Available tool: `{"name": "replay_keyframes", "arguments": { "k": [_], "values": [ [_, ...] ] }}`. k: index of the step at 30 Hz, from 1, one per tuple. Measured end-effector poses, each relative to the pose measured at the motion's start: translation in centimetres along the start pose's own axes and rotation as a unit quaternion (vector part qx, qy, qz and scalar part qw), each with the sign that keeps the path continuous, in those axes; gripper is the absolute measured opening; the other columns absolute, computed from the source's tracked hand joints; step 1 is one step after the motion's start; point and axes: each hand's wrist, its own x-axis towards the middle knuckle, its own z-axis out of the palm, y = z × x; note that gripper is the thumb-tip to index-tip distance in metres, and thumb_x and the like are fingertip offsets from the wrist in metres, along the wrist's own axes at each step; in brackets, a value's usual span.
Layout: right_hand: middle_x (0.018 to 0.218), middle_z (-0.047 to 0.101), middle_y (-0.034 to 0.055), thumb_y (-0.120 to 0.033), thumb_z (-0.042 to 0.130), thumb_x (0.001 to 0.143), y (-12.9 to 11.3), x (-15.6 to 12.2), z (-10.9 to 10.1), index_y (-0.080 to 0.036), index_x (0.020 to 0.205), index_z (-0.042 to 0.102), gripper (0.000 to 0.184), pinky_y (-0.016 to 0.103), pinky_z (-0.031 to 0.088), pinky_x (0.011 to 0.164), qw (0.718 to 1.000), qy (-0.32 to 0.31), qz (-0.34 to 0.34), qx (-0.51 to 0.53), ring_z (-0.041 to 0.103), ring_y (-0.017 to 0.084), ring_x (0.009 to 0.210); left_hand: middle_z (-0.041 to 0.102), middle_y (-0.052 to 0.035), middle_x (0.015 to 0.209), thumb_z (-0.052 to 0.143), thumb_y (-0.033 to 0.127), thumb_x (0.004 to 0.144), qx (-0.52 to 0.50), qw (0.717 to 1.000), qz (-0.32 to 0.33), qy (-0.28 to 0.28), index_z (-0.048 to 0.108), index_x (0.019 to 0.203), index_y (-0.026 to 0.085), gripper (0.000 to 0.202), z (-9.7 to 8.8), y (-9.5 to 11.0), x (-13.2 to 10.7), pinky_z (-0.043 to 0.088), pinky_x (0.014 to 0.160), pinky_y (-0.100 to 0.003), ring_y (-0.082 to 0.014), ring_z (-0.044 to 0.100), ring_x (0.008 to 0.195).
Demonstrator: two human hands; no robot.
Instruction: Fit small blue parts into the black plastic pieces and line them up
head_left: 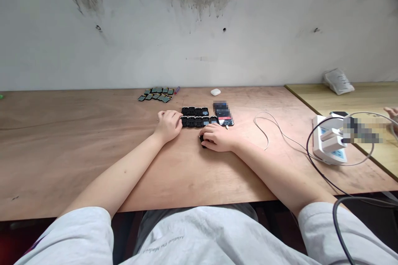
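Observation:
My left hand rests on the wooden table, fingers curled, its fingertips touching the left end of two rows of small black parts. My right hand lies just below the rows, fingers closed over a small black part that shows at its left edge. A phone with a cable lies right of the rows, above my right hand.
Several small green-faced flat pieces and a red-tipped pen lie farther back. A white earbud case sits behind the phone. A white power strip with cables stands at right. Another person's hand shows at the right edge.

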Motion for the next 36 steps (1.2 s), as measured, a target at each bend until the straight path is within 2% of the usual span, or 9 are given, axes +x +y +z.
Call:
{"name": "replay_keyframes", "arguments": {
  "k": [3, 6, 10, 13, 18, 25, 30, 33, 36],
  "values": [
    [0.133, 0.067, 0.0107, -0.027, 0.055, 0.101, -0.5, 0.0, 0.1, -0.022, 0.110, 0.075, 0.023, 0.038, 0.045, 0.098, 1.000, -0.006, -0.013, 0.006, 0.061, 0.024, 0.113, 0.071, -0.0136, 0.123, 0.045, 0.025, 0.098, -0.015, 0.998, 0.060, -0.017, 0.070, 0.120, 0.022, 0.033, -0.4, 0.9, -0.3, 0.025, 0.115, -0.054, -0.0307, 0.061, 0.120],
    [0.128, 0.066, 0.0107, -0.024, 0.056, 0.097, -0.4, 0.0, 0.3, -0.023, 0.115, 0.075, 0.025, 0.039, 0.045, 0.096, 1.000, -0.009, 0.002, -0.003, 0.061, 0.025, 0.110, 0.073, -0.0120, 0.118, 0.047, 0.027, 0.098, -0.035, 0.988, 0.142, -0.045, 0.072, 0.117, 0.024, 0.032, -0.7, 1.4, -0.4, 0.030, 0.111, -0.052, -0.0293, 0.063, 0.115],
    [0.116, 0.067, 0.0116, -0.027, 0.058, 0.097, 0.2, -0.1, 0.7, -0.021, 0.114, 0.075, 0.025, 0.040, 0.047, 0.093, 1.000, -0.003, 0.020, -0.013, 0.060, 0.025, 0.103, 0.073, -0.0132, 0.107, 0.052, 0.044, 0.097, -0.050, 0.949, 0.282, -0.133, 0.074, 0.110, 0.023, 0.032, -1.0, 2.0, -0.5, 0.044, 0.097, -0.046, -0.0289, 0.065, 0.101],
    [0.116, 0.068, 0.0110, -0.026, 0.058, 0.098, 0.4, -0.1, 1.0, -0.021, 0.113, 0.074, 0.023, 0.039, 0.049, 0.094, 1.000, 0.010, 0.014, 0.008, 0.061, 0.024, 0.104, 0.073, -0.0141, 0.108, 0.054, 0.050, 0.097, -0.045, 0.933, 0.322, -0.151, 0.074, 0.113, 0.022, 0.038, -0.8, 2.6, -0.7, 0.048, 0.091, -0.045, -0.0286, 0.066, 0.098],
    [0.112, 0.070, 0.0109, -0.023, 0.059, 0.097, 0.7, -0.1, 1.4, -0.020, 0.108, 0.073, 0.018, 0.040, 0.053, 0.094, 0.998, 0.043, 0.009, 0.033, 0.063, 0.024, 0.103, 0.073, -0.0140, 0.116, 0.053, 0.041, 0.101, -0.054, 0.936, 0.326, -0.119, 0.072, 0.119, 0.021, 0.033, 0.0, 2.7, -1.0, 0.053, 0.091, -0.042, -0.0263, 0.069, 0.101],
    [0.109, 0.069, 0.0114, -0.025, 0.061, 0.099, 1.8, -0.1, 2.2, -0.022, 0.112, 0.066, 0.014, 0.042, 0.059, 0.085, 0.979, 0.175, -0.012, 0.101, 0.065, 0.025, 0.099, 0.073, -0.0152, 0.122, 0.057, 0.023, 0.103, -0.077, 0.919, 0.380, 0.066, 0.068, 0.126, 0.019, 0.025, 1.0, 2.1, -1.0, 0.061, 0.094, -0.040, -0.0246, 0.071, 0.110],
    [0.123, 0.065, 0.0133, -0.029, 0.058, 0.102, 1.7, -0.3, 2.0, -0.023, 0.128, 0.061, 0.026, 0.044, 0.061, 0.090, 0.977, 0.169, 0.022, 0.127, 0.067, 0.025, 0.105, 0.074, -0.0109, 0.119, 0.052, 0.019, 0.105, -0.110, 0.931, 0.336, 0.086, 0.065, 0.133, 0.024, 0.031, 0.9, 1.7, -1.0, 0.062, 0.094, -0.036, -0.0205, 0.072, 0.108],
    [0.131, 0.061, 0.0147, -0.031, 0.058, 0.103, 1.7, -0.4, 1.9, -0.023, 0.138, 0.055, 0.036, 0.043, 0.061, 0.089, 0.978, 0.158, 0.047, 0.127, 0.068, 0.024, 0.104, 0.073, -0.0097, 0.114, 0.051, 0.024, 0.106, -0.148, 0.955, 0.235, 0.108, 0.067, 0.128, 0.024, 0.028, 0.6, 0.7, -0.7, 0.061, 0.095, -0.035, -0.0199, 0.071, 0.107],
    [0.131, 0.061, 0.0150, -0.028, 0.057, 0.103, 1.9, -0.5, 1.8, -0.023, 0.136, 0.056, 0.034, 0.042, 0.061, 0.091, 0.981, 0.152, 0.036, 0.112, 0.067, 0.025, 0.107, 0.071, -0.0102, 0.113, 0.053, 0.031, 0.104, -0.165, 0.972, 0.097, 0.137, 0.070, 0.120, 0.022, 0.026, 0.5, -0.8, -0.2, 0.061, 0.088, -0.034, -0.0202, 0.070, 0.100]
  ]
}}
